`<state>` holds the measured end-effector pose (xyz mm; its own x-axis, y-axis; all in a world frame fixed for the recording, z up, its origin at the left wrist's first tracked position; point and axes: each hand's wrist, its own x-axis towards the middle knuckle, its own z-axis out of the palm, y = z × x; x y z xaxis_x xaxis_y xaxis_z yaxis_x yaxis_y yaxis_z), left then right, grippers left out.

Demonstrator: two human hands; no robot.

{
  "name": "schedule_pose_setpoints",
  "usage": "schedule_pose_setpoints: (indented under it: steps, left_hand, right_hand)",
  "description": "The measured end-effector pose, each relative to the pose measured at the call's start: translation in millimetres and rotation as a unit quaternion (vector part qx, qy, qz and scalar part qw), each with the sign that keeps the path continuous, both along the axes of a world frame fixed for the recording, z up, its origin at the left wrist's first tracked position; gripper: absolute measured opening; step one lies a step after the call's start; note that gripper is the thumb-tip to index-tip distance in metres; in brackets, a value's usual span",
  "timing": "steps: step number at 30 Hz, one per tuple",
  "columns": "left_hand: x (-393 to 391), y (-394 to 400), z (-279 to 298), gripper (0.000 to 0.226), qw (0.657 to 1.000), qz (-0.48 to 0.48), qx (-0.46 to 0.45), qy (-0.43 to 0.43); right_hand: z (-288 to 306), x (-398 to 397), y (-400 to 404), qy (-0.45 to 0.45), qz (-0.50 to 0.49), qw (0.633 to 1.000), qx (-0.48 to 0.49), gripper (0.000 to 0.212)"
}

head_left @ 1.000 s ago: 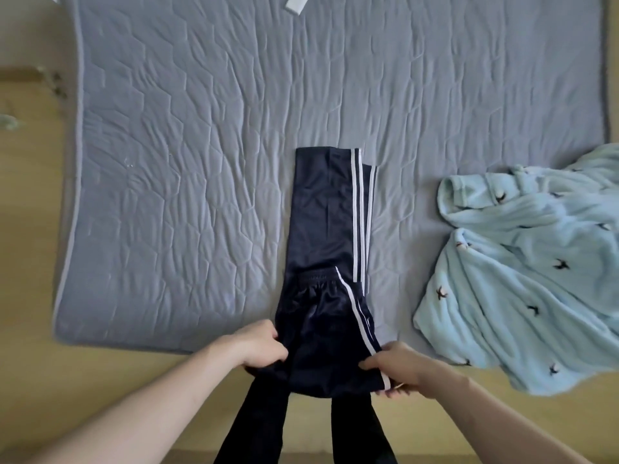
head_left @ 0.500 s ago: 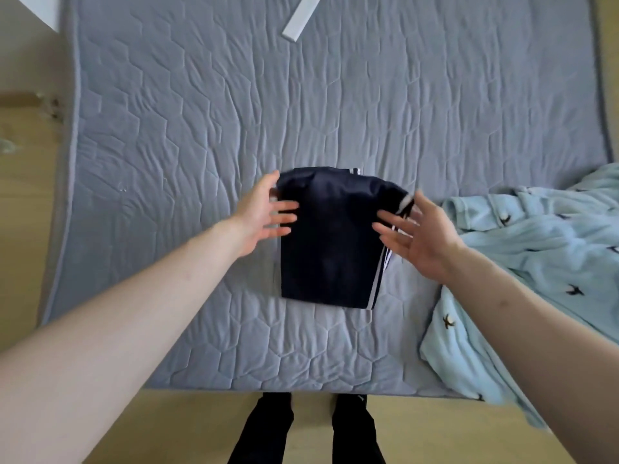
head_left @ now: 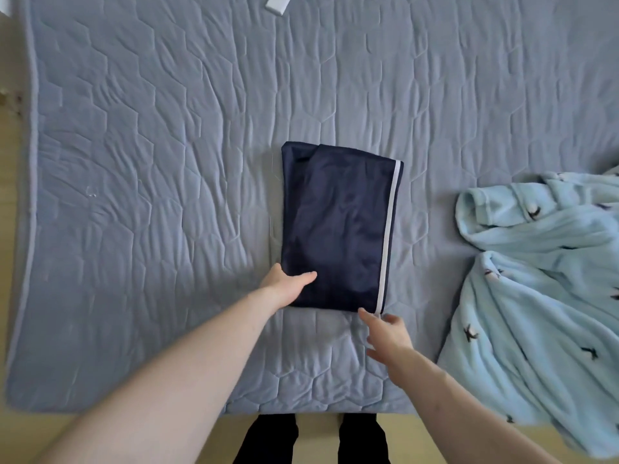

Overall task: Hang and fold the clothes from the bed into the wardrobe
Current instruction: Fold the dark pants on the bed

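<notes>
Navy track pants [head_left: 338, 226] with a white side stripe lie folded into a flat rectangle in the middle of the bed. My left hand [head_left: 284, 288] holds their near left corner, thumb on top and fingers hidden under the cloth. My right hand [head_left: 387, 333] is at the near right corner, fingers straight, fingertips touching the edge by the stripe. A light blue fleece garment [head_left: 536, 286] with small dark bird prints lies crumpled on the right side of the bed.
The grey quilted mattress cover [head_left: 167, 162] spans the view. A small white flat object [head_left: 278, 2] lies at the far edge. Yellow floor shows at the left and near the bed's front edge, where dark trouser legs [head_left: 311, 440] stand.
The pants went from half folded at the bed's near edge to a compact rectangle. Both hands have moved back from its far sides to its near corners.
</notes>
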<state>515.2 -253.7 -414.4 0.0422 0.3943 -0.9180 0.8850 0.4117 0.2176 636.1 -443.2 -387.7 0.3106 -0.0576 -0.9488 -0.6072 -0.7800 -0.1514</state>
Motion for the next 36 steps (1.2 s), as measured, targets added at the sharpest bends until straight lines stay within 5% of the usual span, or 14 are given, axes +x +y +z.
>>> schedule_pose_setpoints:
  steps: [7,11,14,16,19,22,25,27,32,36]
  left_hand:
    - [-6,-72,10,0.02,1.0,0.004,0.013,0.003]
    - [-8,-170,47,0.019,0.988,0.01,-0.147,-0.054]
    - [-10,-195,60,0.032,0.948,-0.243,-0.184,-0.092]
    - [-9,-171,59,0.028,0.952,-0.295,-0.058,-0.06]
    - [-4,-95,50,0.016,0.959,-0.194,0.195,-0.062]
    - [-3,-13,26,0.057,0.929,-0.196,0.312,-0.044]
    - [4,35,1,0.109,0.964,-0.212,0.158,-0.007]
    - [11,42,-7,0.117,0.979,-0.195,0.046,-0.036]
    - [15,13,1,0.065,0.984,-0.137,0.016,-0.113]
    - [-11,-18,43,0.038,0.987,-0.106,0.046,-0.11]
  right_hand:
    - [-4,1,3,0.049,-0.095,0.993,0.04,0.063]
    - [0,10,-4,-0.053,-0.139,0.989,0.002,0.072]
    - [1,19,-32,-0.098,-0.072,0.992,-0.025,0.064]
    - [-2,28,-46,-0.104,-0.035,0.994,-0.028,0.063]
    - [-11,37,-55,-0.107,-0.015,0.994,-0.016,0.07]
    - [-25,33,-60,-0.106,-0.03,0.994,0.003,0.083]
    - [-35,25,-59,-0.119,-0.045,0.992,0.016,0.091]
    - [-39,19,-60,-0.125,-0.059,0.99,0.027,0.085]
    - [-26,14,-64,-0.127,-0.099,0.982,0.099,0.049]
    - [14,15,-75,-0.132,-0.065,0.98,0.132,0.04]
